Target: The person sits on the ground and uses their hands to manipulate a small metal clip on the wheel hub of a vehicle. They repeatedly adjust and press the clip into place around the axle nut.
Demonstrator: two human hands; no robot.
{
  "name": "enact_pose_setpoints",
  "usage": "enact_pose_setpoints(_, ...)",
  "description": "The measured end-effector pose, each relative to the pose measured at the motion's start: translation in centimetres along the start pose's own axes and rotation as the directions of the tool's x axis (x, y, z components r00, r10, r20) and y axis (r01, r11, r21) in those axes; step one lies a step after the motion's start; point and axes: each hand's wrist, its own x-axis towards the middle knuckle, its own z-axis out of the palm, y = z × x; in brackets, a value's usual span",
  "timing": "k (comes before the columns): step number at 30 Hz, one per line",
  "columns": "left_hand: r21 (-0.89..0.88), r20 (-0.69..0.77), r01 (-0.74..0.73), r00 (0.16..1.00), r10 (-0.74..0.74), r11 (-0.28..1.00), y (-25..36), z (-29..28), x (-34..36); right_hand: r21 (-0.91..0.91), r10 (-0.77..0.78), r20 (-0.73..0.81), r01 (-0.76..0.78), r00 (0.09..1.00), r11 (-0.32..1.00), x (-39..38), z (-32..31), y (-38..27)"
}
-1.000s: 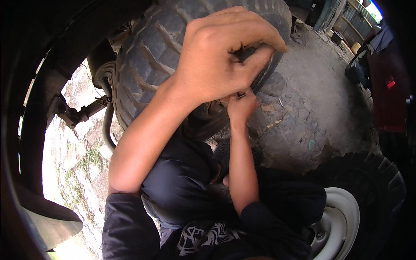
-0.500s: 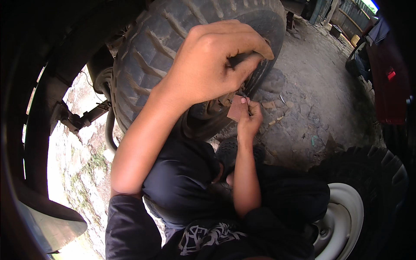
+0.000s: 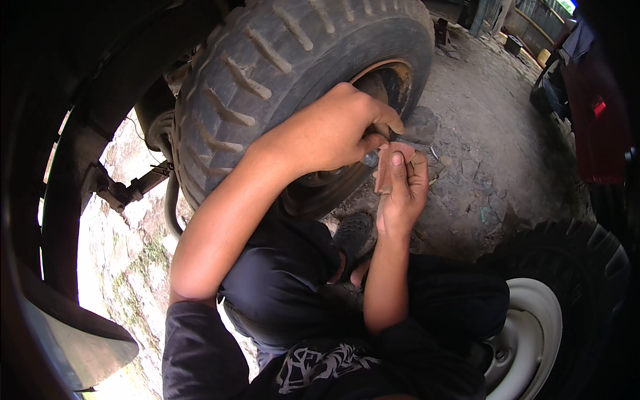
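My left hand (image 3: 343,133) is curled beside the wheel rim (image 3: 383,70), its thumb tip at the top corner of a reddish, folded piece of sheet material (image 3: 388,170). Whatever its fingers may hold is hidden. Just below, my right hand (image 3: 407,193) pinches that sheet, thumb on top. Behind both hands stands a large worn tire (image 3: 287,60) with chunky tread, mounted on a rusty rim. Part of the dark, dirty hub shows between the hands.
A second tire with a white rim (image 3: 533,333) is at lower right. Dark vehicle metalwork and a linkage (image 3: 117,187) fill the left. A dark red panel (image 3: 593,120) is at right, with cracked dusty ground (image 3: 487,133) between. My sandaled foot (image 3: 350,237) is below.
My left hand has dropped toward my right hand, uncovering more tire and rim. My right hand has turned and shifted slightly right with the reddish sheet, which first showed half a second ago.
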Motion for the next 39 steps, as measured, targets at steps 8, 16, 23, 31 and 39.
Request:
enact_pose_setpoints(8,-0.122,0.058,0.149,0.988,-0.143,0.981,0.8,0.1,0.0,-0.125,-0.09,-0.023,0.086,0.996,0.988,0.1,0.1,-0.8)
enact_pose_setpoints(16,-0.167,0.018,0.187,0.982,-0.187,0.968,0.8,0.3,0.1,-0.19,-0.098,-0.062,0.085,0.993,0.978,0.1,0.3,-1.1)
enact_pose_setpoints(23,-0.192,0.073,0.276,0.961,-0.267,0.942,1.2,0.1,0.3,-0.18,-0.064,-0.018,0.06,0.998,0.982,0.5,-1.0,-1.5)
enact_pose_setpoints(31,-0.161,0.082,0.265,0.964,-0.255,0.951,0.8,0.4,0.3,-0.218,-0.053,0.011,0.054,0.999,0.974,0.8,-0.7,-2.2)
enact_pose_setpoints(39,-0.154,0.097,0.288,0.956,-0.275,0.945,0.8,0.5,0.4,-0.226,-0.037,-0.002,0.036,0.999,0.973,0.5,-0.9,-2.4)
